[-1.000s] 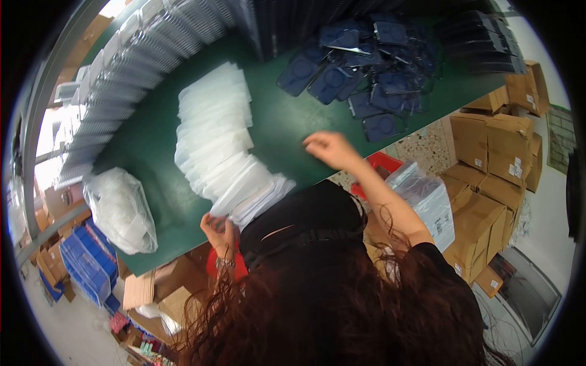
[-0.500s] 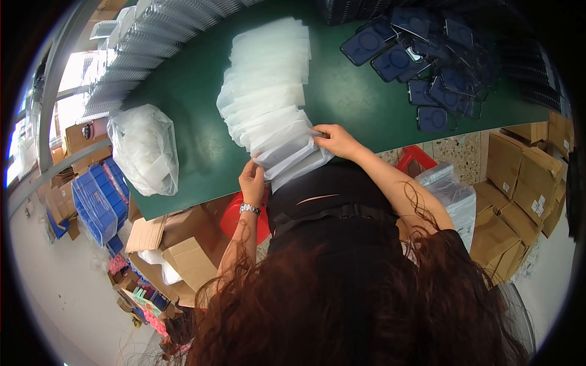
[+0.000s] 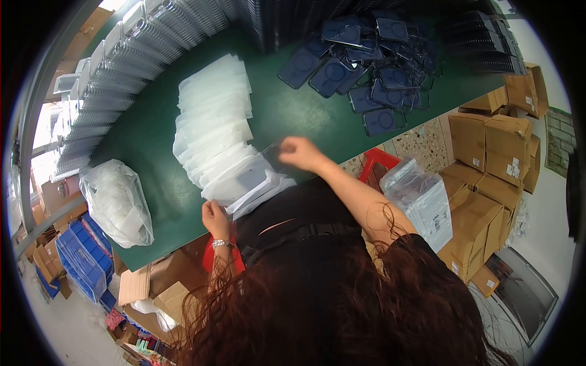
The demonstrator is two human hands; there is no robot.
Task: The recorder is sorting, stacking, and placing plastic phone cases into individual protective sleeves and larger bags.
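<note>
A long row of overlapping translucent white plastic bags (image 3: 213,110) runs over the green table toward me. At its near end, a loose bag (image 3: 259,192) lies by my waist, with a greyish shape showing through the plastic. My left hand (image 3: 215,219) has its fingers closed on the near left edge of this bag. My right hand (image 3: 299,152), blurred by motion, is off the bag's right side with its fingers curled together. A thin, clear-edged dark thing shows at its fingertips, too smeared to name. Dark blue phone cases (image 3: 383,121) with ring marks lie heaped beyond, at the right.
Clear cases stand in rows (image 3: 116,79) along the left side, dark ones (image 3: 482,43) at the far right. A stuffed clear bag (image 3: 116,204) sits at the table's left edge. Cardboard boxes (image 3: 488,140), a red stool (image 3: 381,160) and blue crates (image 3: 85,259) surround the table.
My right hand has come off the bag, with a thin thing at its fingertips. My left hand stays at the bag's left edge. The whole view has shifted, moving the table leftward in the picture.
</note>
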